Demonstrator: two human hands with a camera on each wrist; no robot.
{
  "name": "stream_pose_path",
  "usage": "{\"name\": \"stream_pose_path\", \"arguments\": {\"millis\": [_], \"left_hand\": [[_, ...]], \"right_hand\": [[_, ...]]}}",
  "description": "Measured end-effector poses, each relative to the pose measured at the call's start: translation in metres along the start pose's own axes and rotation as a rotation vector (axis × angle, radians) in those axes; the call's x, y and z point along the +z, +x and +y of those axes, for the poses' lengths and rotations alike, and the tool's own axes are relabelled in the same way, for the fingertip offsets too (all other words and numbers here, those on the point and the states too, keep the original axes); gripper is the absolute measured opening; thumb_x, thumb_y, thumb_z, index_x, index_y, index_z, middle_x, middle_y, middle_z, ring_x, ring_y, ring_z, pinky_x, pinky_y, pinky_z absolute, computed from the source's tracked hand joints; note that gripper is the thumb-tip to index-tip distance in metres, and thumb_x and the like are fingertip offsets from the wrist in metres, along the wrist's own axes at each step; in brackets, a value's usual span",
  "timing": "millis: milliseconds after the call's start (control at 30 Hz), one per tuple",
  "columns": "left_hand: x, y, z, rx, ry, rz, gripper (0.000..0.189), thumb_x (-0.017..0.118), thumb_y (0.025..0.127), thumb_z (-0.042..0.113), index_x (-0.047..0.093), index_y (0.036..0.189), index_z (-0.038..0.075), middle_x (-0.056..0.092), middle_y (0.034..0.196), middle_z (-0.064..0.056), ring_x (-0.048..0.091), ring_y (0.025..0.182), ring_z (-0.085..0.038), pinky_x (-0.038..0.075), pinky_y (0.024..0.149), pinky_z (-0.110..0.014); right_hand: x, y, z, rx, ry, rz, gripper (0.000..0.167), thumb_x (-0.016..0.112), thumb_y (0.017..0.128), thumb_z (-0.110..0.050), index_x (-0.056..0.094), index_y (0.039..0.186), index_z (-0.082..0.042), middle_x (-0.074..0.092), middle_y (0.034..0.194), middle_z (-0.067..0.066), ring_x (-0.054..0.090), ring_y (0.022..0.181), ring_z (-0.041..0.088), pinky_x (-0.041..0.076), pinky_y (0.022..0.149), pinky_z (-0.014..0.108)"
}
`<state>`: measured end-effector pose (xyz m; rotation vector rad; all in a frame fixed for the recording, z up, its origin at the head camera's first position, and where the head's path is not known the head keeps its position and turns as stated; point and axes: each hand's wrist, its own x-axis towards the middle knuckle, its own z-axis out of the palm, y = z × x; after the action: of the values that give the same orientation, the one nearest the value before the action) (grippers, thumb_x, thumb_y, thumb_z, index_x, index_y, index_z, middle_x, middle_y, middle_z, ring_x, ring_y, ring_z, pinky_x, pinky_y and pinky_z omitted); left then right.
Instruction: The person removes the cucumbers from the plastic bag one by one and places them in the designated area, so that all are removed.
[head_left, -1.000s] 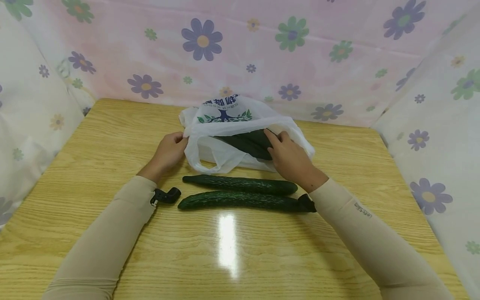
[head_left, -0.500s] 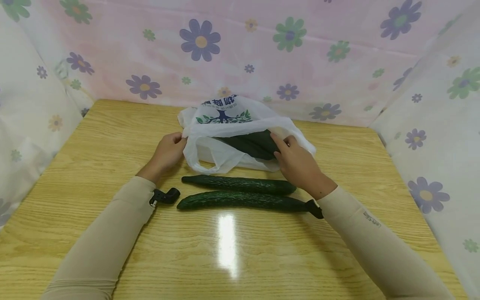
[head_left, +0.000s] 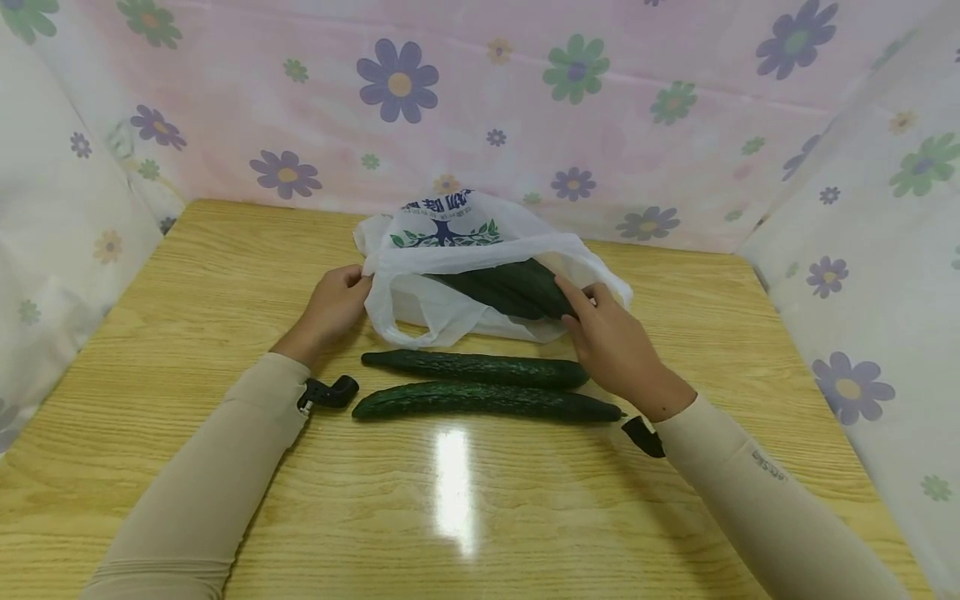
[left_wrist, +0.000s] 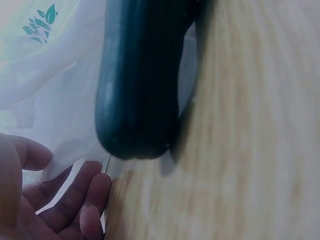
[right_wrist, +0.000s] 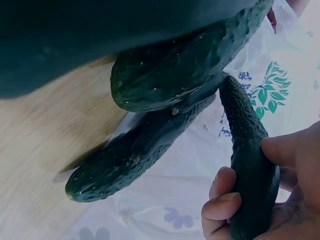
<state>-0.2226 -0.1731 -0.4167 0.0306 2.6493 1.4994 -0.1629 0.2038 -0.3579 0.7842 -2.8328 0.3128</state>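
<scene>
A white plastic bag [head_left: 536,225] with a printed tree lies on its side at the back of the table, mouth toward me. My left hand [head_left: 333,304] pinches its left edge between thumb and fingers. At the right of the mouth, my right hand [head_left: 618,350] grips the end of a dark green cucumber [right_wrist: 252,170], thumb on one side and fingers on the other. Its far end remains inside the bag. Beside it, another cucumber [right_wrist: 120,167] shows in the right wrist view. Two long cucumbers, one farther [head_left: 472,367] and one nearer [head_left: 480,402], lie side by side before the bag.
A wooden table [head_left: 315,500] carries everything. A flowered cloth [head_left: 487,100] hangs behind it and along both sides. Small black wrist mounts, left [head_left: 332,392] and right [head_left: 643,437], stick out from the sleeves close to the ends of the nearer cucumber.
My right hand has moved right and toward me, drawing the cucumber's end toward the right side of the bag's mouth. My left hand keeps its place on the bag.
</scene>
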Motion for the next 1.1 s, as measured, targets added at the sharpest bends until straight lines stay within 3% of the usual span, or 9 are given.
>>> {"name": "stream_pose_path", "arguments": {"millis": [467,833,1100], "left_hand": [[0.0,0.0,0.0,-0.004,-0.005,-0.005,0.041,0.038,0.106,0.037,0.065,0.11,0.005,0.052,0.087,-0.005,0.043,0.073,-0.02,0.037,0.063,-0.03],[0.0,0.0,-0.001,-0.008,-0.005,-0.006,0.043,0.038,0.106,0.038,0.064,0.112,0.005,0.053,0.091,-0.007,0.043,0.079,-0.022,0.037,0.067,-0.032],[0.0,0.0,0.0,-0.019,-0.015,-0.009,0.044,0.037,0.106,0.039,0.064,0.115,0.006,0.055,0.095,-0.008,0.045,0.081,-0.023,0.038,0.069,-0.033]], "right_hand": [[-0.007,-0.028,0.008,0.013,0.039,0.075,0.053,0.056,0.101,-0.007,0.04,0.151,-0.005,0.053,0.114,0.024,0.043,0.061,0.017,0.036,0.054,0.031],[-0.006,-0.044,0.017,-0.009,0.057,0.136,0.055,0.061,0.098,-0.004,0.044,0.15,-0.008,0.054,0.113,0.019,0.036,0.057,0.009,0.033,0.051,0.025],[-0.002,-0.054,0.024,-0.026,0.121,0.134,0.056,0.061,0.098,-0.005,0.045,0.15,-0.012,0.056,0.116,0.018,0.039,0.063,0.008,0.035,0.055,0.026]]}}
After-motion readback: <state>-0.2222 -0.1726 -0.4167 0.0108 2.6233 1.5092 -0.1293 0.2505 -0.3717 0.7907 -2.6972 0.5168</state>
